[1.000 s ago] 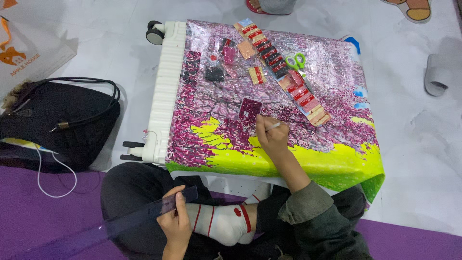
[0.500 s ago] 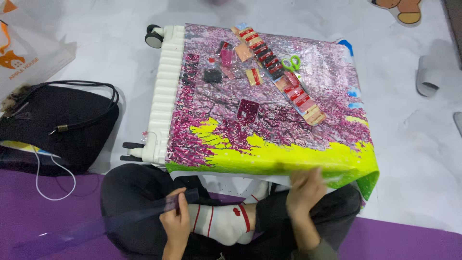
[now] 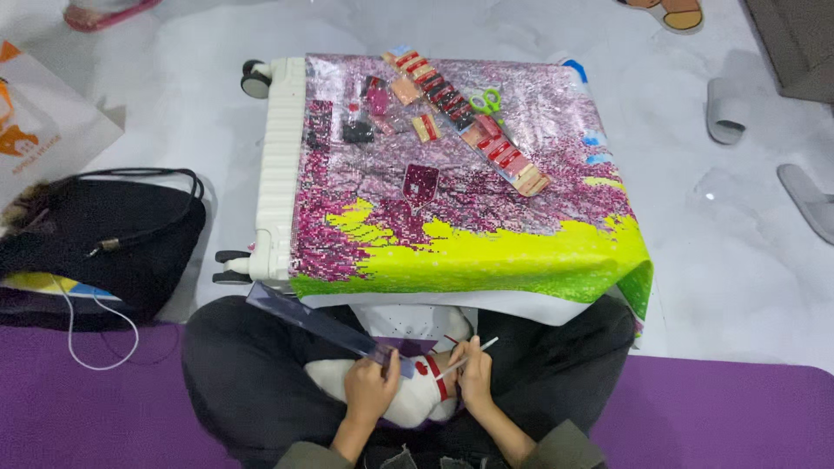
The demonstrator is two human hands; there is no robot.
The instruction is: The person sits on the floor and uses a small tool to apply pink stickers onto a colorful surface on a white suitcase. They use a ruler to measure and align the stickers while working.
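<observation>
A person seen from above wears dark charcoal trousers [image 3: 252, 382] and olive-green sleeves [image 3: 556, 452], whose cuffs show at the near edge. A white sock [image 3: 408, 401] with a red band and small red mark covers one foot. The left hand [image 3: 369, 386] and right hand [image 3: 476, 375] are bare, without rings or a watch.

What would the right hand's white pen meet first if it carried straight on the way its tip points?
Probably the overhanging front edge of the canvas; the pen in the right hand points up and right towards it, though depth is unclear.
</observation>
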